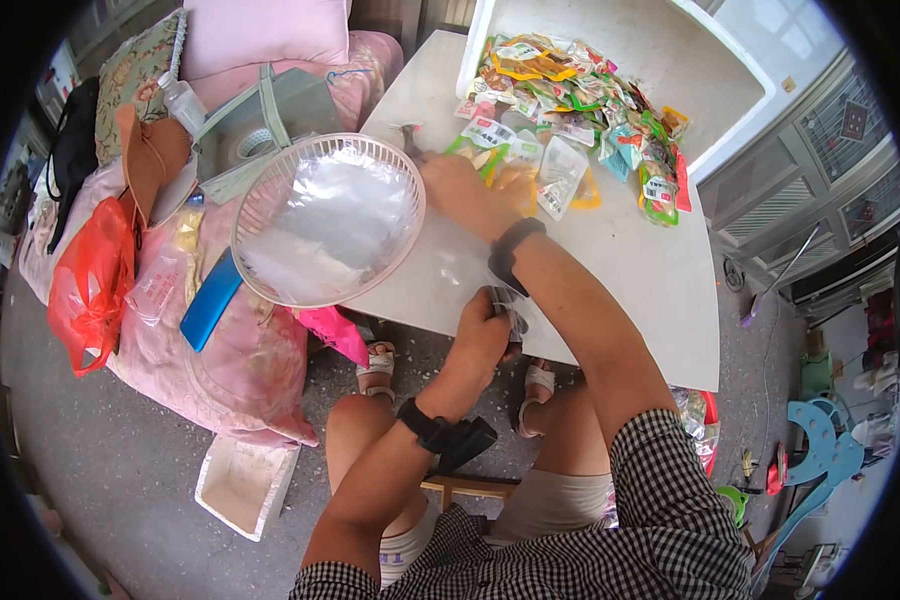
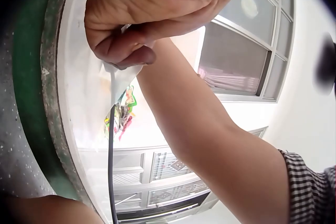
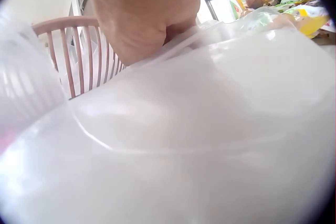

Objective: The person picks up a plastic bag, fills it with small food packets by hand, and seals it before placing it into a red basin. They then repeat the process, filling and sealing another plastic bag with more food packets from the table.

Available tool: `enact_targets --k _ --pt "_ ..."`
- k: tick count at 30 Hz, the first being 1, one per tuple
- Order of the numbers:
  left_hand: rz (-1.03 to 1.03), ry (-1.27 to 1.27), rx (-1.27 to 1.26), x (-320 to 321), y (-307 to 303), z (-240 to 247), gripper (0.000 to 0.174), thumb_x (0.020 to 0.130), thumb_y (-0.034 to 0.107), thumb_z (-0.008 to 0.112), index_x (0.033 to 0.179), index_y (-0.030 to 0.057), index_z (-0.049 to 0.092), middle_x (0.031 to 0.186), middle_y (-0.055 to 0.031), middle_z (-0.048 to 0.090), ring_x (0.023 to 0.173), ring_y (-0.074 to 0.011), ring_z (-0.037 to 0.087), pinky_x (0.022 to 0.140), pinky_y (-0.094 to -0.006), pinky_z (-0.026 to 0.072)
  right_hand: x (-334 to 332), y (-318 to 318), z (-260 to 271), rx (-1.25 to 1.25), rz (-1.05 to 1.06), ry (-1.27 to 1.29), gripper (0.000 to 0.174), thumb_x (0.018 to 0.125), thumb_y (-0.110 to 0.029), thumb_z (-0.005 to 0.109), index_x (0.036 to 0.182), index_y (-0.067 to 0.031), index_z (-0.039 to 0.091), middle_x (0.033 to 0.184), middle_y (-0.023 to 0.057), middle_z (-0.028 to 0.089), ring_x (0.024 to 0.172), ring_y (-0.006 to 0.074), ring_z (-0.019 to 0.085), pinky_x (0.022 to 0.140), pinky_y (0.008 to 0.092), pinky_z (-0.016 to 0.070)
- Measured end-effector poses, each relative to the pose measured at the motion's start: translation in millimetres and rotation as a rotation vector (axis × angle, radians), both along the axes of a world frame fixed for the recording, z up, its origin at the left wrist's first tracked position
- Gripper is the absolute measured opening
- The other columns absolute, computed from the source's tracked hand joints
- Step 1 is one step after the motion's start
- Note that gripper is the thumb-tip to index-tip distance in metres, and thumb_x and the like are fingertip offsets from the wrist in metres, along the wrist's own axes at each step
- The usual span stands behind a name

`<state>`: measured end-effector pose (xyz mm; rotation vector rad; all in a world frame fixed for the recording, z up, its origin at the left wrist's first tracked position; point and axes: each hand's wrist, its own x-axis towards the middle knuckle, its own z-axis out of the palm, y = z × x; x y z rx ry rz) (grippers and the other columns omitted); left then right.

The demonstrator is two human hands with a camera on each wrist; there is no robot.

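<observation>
A clear plastic bag (image 3: 184, 124) stretches between my two hands above the white table (image 1: 660, 300). My left hand (image 1: 480, 345) grips its near end low at the table's front edge; in the left wrist view the fingers (image 2: 126, 48) curl over the film. Farther forward, my right hand (image 1: 465, 195) holds the other end, its fingertips partly hidden, beside the pink plastic basket (image 1: 417, 220). Clear film (image 1: 335, 210) fills that basket. Just beyond the right hand lie several small snack packets (image 1: 560, 175).
A white foam box (image 1: 715, 90) lies tipped at the back, a heap of colourful packets (image 1: 590, 85) spilling from its mouth. On the left, a pink-covered seat holds a red plastic bag (image 1: 90, 285), a blue object (image 1: 211, 300) and a grey-green container (image 1: 310, 100). A small foam box (image 1: 245, 490) sits on the floor.
</observation>
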<state>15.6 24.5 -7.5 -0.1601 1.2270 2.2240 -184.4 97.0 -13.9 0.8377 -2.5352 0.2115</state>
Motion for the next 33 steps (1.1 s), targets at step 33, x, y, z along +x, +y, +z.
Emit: enact_targets --k 33 --pt "-0.088 1.447 -1.160 7 59 -14 0.013 0.072 0.001 0.057 0.084 0.0015 0.059 0.076 -0.0156 0.057 0.068 -0.0368 0.058 0.059 -0.0441 0.0463 385 172 37 -1.594 -0.555 -0.538 0.019 0.088 -0.014 0.055 0.096 -0.0001 0.065 0.082 0.0012 0.064 0.073 0.0065 0.057 0.066 0.0210 0.0451"
